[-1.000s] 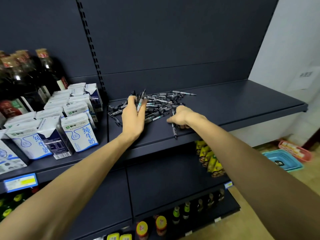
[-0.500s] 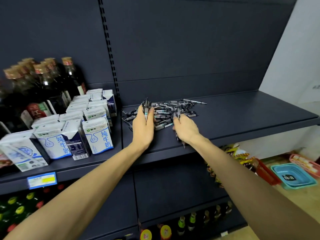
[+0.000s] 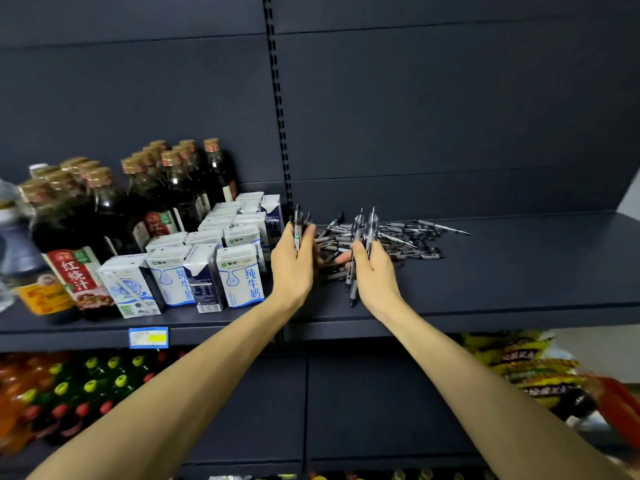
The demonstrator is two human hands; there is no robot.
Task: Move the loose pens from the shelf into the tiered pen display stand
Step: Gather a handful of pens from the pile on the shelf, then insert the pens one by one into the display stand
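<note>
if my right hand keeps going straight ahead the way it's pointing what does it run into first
Most likely the pile of loose pens on the shelf, right beyond the right hand, which already grips a few pens. Behind the pile stands the dark back panel; depth is hard to judge.

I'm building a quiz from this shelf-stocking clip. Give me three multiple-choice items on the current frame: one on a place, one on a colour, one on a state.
1. Where does the pile of loose pens lie?
A. on the dark shelf, right of the milk cartons
B. in a blue basket
C. on the floor

2. What colour is the shelf-edge price tag?
A. red
B. blue with yellow
C. green

3. What is the right hand doing?
A. lying flat on the shelf
B. holding a carton
C. gripping a few pens upright

Answers: 1 A, the pile sits on the shelf beside the cartons; 2 B, the tag has a blue border and a yellow patch; 3 C, pens stick up from its curled fingers, as with the left hand.
</note>
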